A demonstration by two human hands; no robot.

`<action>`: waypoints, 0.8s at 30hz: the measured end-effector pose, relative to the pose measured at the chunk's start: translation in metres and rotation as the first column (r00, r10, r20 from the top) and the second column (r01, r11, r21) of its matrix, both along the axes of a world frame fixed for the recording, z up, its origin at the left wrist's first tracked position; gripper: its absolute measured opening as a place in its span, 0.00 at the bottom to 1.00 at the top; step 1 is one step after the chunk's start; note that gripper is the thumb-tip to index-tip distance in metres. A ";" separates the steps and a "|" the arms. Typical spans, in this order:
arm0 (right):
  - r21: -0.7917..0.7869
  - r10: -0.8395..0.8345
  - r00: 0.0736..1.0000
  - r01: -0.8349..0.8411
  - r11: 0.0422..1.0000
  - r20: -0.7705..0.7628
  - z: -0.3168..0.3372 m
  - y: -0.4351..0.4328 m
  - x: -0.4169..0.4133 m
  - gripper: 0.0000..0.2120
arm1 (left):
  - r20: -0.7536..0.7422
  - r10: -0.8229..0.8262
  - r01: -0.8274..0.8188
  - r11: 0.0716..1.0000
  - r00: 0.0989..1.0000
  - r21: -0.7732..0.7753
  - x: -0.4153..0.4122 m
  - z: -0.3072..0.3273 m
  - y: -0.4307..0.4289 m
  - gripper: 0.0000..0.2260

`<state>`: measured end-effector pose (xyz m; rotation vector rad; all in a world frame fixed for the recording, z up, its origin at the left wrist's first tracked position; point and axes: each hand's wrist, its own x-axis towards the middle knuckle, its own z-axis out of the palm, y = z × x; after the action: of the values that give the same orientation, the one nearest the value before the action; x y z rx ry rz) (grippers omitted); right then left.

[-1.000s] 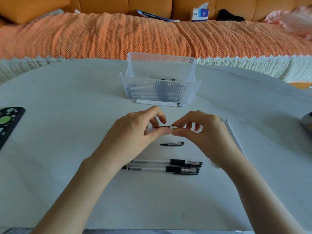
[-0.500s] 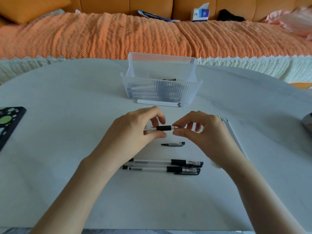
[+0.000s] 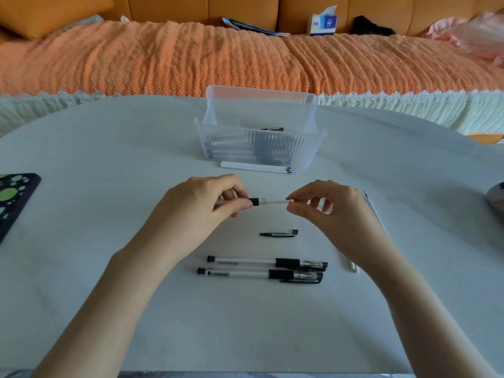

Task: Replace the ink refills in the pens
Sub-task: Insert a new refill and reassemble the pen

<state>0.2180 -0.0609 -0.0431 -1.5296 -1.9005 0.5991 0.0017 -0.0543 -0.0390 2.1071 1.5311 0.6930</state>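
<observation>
Head view, left hand [image 3: 199, 211]: grips the pen barrel [image 3: 254, 201] by its black grip.
Right hand [image 3: 327, 214]: pinches the tip of the white refill [image 3: 275, 202].
Refill: partly out of the barrel, above the tabletop [image 3: 109, 159].
Cap [image 3: 279, 233]: on the tabletop, nearer.

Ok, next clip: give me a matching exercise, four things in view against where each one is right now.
Things: 1 loose pen cap; 2 two capped pens; 3 white refills; 4 open pen.
Places: A held between left hand and right hand; B just in front of the clear bin; C nearest the person; D alone, just beyond the capped pens.
Pairs: 1-D; 2-C; 3-B; 4-A.
</observation>
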 end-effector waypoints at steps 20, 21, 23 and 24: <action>-0.151 -0.111 0.849 0.037 0.988 -0.517 0.008 0.005 0.009 0.04 | 0.118 0.035 -0.013 0.984 0.992 -0.180 -0.038 0.001 0.013 0.03; -0.150 -0.136 0.837 0.065 0.986 -0.529 0.008 0.006 0.010 0.04 | 0.095 0.038 -0.020 0.984 0.995 -0.176 -0.039 0.000 0.014 0.03; -0.152 -0.182 0.825 0.118 0.981 -0.535 0.008 0.008 0.012 0.04 | 0.054 0.073 -0.064 0.986 0.996 -0.151 -0.042 -0.002 0.015 0.04; -0.158 -0.195 0.824 0.130 0.979 -0.532 0.007 0.009 0.013 0.04 | 0.044 0.108 -0.102 0.987 0.993 -0.126 -0.043 -0.003 0.016 0.05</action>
<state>0.2306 -0.0523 -0.0358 -1.3787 -1.3032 0.9629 -0.0410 -0.0380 -0.0419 1.9158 1.6237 0.6646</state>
